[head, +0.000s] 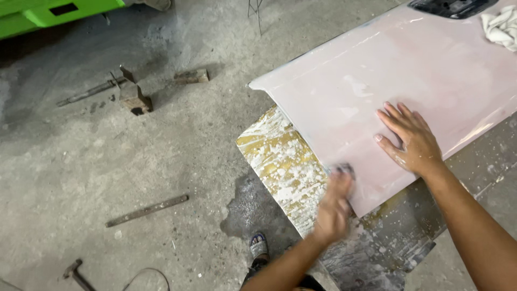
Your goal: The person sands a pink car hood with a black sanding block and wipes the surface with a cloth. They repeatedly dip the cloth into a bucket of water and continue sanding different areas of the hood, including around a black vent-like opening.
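Two hands on the pale pink panel (377,81): my right hand (412,140) lies flat, fingers spread; my left hand (334,207) is blurred, fingers clamped on a small sanding pad (340,169) at the panel's near edge. Surface looks mostly smooth; edge seems unfinished, I judge.

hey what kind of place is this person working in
Probably a workshop, maybe for bodywork: a bare concrete floor with scrap metal bars, and a pale pink panel being rubbed by the left hand.
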